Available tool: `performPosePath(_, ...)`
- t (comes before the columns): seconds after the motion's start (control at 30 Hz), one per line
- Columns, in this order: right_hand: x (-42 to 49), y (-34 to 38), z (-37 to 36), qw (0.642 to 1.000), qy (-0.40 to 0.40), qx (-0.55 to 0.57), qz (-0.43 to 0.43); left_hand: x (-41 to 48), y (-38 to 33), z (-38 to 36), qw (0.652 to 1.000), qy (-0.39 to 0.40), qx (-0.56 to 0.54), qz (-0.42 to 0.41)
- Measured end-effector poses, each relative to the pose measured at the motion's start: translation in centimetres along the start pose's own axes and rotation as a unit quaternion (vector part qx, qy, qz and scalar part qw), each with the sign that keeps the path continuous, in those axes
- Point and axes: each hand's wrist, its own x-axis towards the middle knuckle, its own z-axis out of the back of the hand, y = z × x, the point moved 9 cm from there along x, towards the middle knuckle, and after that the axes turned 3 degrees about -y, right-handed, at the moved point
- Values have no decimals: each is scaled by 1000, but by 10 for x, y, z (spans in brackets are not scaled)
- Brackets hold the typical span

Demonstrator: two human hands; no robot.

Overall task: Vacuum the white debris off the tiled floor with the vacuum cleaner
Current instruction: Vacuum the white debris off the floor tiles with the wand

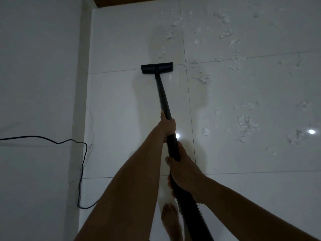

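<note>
One black flat rectangular vacuum floor head (157, 67). One black rigid wand (162, 94). One black ribbed hose (191, 211). Two bare hands: left hand (167, 125), right hand (184, 173). One bare foot (171, 218). One thin black cord (81, 171). Two round light glints (311, 131) on tiles. Scattered white debris clumps (245, 122): perhaps two dozen, dim view blurs count.

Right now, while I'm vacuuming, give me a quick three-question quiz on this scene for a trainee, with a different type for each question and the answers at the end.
1. The left hand and the right hand both grip the vacuum cleaner. Which is nearer the floor head? A) left B) right C) level
2. True or false: most of the white debris lies to the right of the floor head.
3. Fill in: the black power cord runs along the ___ side, by the wall.

Key: 1 A; 2 true; 3 left.
</note>
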Motion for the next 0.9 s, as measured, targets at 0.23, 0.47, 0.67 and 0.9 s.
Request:
performPosePath(0.23, -15, 16, 11, 999, 25, -21, -11, -16, -10, -2, 1000, 0, -15, 15)
performPosePath(0.47, -42, 25, 1, 997, 53, -51, -15, -43, 2, 11, 998, -10, -26, 49)
performPosePath(0.67, -48, 17, -23, 995, 64, -79, -5, -49, 28, 32, 997, -29, -26, 63)
performPosePath(0.9, -27, 29, -39, 995, 84, -51, -3, -26, 26, 57, 997, -47, -28, 49)
